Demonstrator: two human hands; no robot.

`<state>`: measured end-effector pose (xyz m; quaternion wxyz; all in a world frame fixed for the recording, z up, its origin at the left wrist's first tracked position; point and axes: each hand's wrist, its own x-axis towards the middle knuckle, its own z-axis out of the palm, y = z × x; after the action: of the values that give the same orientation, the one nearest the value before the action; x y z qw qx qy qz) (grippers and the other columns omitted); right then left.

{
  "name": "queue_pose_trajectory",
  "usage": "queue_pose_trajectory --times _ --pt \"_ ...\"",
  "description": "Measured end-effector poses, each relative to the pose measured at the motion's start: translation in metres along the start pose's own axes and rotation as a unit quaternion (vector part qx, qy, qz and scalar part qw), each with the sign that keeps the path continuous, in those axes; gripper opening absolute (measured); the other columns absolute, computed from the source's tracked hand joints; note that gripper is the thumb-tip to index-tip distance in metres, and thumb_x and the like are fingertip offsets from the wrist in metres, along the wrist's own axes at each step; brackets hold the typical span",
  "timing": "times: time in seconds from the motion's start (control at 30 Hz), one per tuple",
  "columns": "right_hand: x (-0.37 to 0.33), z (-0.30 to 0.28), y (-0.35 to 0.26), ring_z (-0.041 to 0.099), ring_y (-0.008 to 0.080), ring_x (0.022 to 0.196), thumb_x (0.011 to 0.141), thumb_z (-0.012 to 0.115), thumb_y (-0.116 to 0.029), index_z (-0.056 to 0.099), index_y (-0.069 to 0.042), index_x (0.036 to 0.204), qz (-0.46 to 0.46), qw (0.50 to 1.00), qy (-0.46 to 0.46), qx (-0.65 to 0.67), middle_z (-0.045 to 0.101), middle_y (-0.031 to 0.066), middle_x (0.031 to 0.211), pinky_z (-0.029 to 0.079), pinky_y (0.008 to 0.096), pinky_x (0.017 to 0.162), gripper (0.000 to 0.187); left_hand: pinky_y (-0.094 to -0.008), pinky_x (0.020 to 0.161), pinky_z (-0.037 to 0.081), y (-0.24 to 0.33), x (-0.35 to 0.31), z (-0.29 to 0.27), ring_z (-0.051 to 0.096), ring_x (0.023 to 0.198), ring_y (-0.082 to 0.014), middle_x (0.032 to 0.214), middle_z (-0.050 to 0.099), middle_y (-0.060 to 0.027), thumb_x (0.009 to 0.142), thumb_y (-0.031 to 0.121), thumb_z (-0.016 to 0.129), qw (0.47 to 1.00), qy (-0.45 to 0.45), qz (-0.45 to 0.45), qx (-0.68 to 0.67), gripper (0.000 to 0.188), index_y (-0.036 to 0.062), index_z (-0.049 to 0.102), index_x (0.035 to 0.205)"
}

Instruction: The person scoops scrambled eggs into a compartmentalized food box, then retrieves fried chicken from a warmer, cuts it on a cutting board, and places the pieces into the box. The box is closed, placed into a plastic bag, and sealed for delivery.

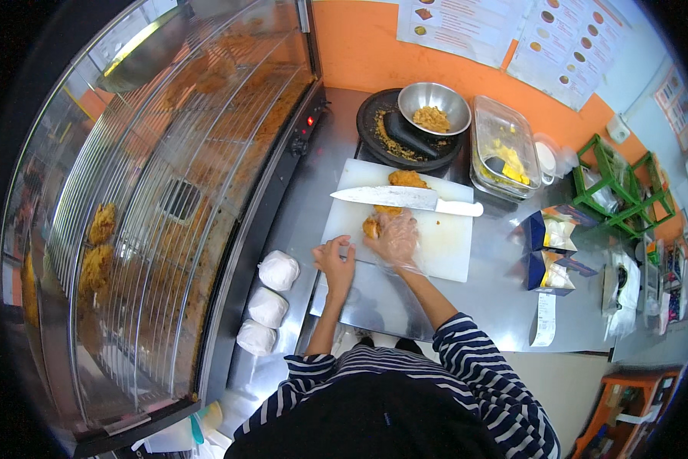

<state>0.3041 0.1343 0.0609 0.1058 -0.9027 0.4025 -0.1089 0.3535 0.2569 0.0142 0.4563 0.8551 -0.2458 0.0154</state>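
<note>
A white cutting board (pixel 452 252) lies on the steel counter in front of me. My right hand (pixel 397 239), in a clear plastic glove, is closed around a piece of golden fried chicken (pixel 370 226) on the board. Beyond it a large knife (pixel 405 200) lies across the board, blade to the left and white handle to the right. Another fried chicken piece (pixel 408 179) shows past the blade, and the knife hides part of the food. Bare and empty, my left hand (pixel 335 262) hovers by the board's left edge, fingers loosely bent and apart.
A glass heated cabinet (pixel 229 229) fills the left side. Three white wrapped bundles (pixel 268 307) line its base. Behind the board are a dark stone mortar (pixel 368 126), a metal bowl (pixel 435 96) and a clear container (pixel 504 138). Dark blue boxes (pixel 552 272) and green baskets (pixel 608 180) stand right.
</note>
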Motion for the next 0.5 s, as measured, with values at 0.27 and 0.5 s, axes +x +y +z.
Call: queue_pose_trajectory --times 0.27,0.5 --pt "0.01 -0.009 0.025 0.056 0.0299 0.083 0.059 0.068 -0.032 0.064 -0.017 0.091 -0.074 0.992 -0.002 0.103 0.047 0.0197 0.1 0.048 0.0392 0.068 0.035 -0.0398 0.081 0.027 0.003 -0.004 -0.004 0.039 0.094 -0.0211 0.087 0.057 0.0054 0.073 0.016 0.062 0.998 0.0 0.04 -0.039 0.016 0.0185 0.06 0.089" --pt "0.072 -0.039 0.084 0.051 0.0251 0.101 0.069 0.061 -0.035 0.058 -0.006 0.099 0.002 0.874 -0.39 0.29 0.05 0.0171 0.115 0.043 0.0371 0.083 0.042 -0.037 0.083 0.029 0.001 -0.002 -0.014 0.041 0.095 -0.0225 0.087 0.058 0.0021 0.072 0.014 0.063 0.999 -0.006 0.038 -0.026 0.016 0.0158 0.062 0.087"
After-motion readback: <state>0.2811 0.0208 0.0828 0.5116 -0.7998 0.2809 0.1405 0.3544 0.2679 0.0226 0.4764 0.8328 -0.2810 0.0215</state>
